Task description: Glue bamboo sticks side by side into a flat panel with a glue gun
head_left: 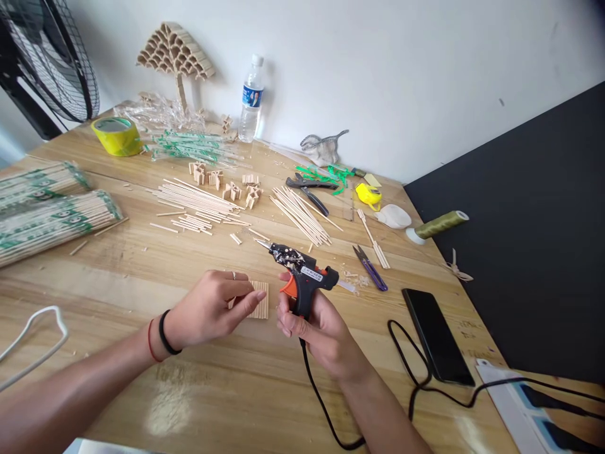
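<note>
My right hand (312, 328) is wrapped round the grip of a black hot glue gun (309, 280) with an orange trigger. Its metal nozzle points to the left, above the table. My left hand (220, 306), with a ring and two wristbands, has thumb and fingers closed at a small flat panel of wooden sticks (261, 301) lying near the table's middle. Part of this panel is hidden behind the fingers. Beyond both hands lie loose wooden sticks (300, 215), a pile of more sticks (198, 200) and several small stick bundles (232, 191).
At right are purple snips (370, 268), a phone (437, 334), a power strip (513, 403) and the glue gun's cable (319, 403). Pliers (312, 189), a bottle (251, 101), tape (116, 137) and a stick-built tree (177, 57) stand farther back. Packed sticks (57, 221) lie left.
</note>
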`<action>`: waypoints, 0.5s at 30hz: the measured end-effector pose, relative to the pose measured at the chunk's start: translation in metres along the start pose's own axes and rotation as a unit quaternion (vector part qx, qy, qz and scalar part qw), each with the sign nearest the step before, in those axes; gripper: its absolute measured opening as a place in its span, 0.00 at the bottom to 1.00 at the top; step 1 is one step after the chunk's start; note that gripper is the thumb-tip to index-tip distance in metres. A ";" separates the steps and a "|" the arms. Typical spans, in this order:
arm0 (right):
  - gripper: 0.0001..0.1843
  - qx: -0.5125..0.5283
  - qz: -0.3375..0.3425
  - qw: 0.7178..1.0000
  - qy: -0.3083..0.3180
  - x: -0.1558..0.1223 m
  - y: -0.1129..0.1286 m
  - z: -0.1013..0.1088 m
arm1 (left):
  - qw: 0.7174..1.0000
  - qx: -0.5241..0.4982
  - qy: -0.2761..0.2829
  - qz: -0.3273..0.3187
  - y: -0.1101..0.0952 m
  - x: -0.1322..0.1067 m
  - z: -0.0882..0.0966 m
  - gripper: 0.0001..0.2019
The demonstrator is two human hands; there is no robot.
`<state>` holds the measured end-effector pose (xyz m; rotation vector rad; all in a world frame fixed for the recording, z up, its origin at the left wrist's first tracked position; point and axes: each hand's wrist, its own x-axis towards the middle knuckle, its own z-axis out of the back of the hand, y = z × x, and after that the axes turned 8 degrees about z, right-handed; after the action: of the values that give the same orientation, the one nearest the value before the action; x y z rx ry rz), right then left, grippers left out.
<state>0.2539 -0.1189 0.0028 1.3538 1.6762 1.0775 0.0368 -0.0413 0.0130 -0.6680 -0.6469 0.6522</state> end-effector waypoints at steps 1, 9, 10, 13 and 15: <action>0.26 -0.012 -0.001 1.000 0.002 0.000 0.000 0.000 | 1.000 -0.003 -0.012 0.008 0.000 0.000 0.000 0.23; 0.27 -0.141 0.005 0.990 0.001 -0.002 0.001 -0.005 | 0.994 0.007 -0.105 0.029 -0.002 0.000 0.006 0.26; 0.27 -0.145 0.003 0.989 -0.001 -0.003 0.001 -0.006 | 0.994 0.006 -0.102 0.026 -0.003 0.000 0.007 0.26; 0.27 -0.133 -0.005 0.990 -0.034 -0.005 -0.001 -0.006 | 0.997 -0.004 -0.073 0.019 -0.005 0.000 0.007 0.24; 0.25 -0.115 0.000 0.992 -0.043 -0.006 -0.003 -0.005 | 0.999 -0.020 -0.035 0.032 -0.007 -0.001 0.007 0.20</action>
<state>0.2497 -0.1253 0.0024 1.2345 1.4421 1.1568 0.0339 -0.0441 0.0223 -0.7075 -0.7084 0.7257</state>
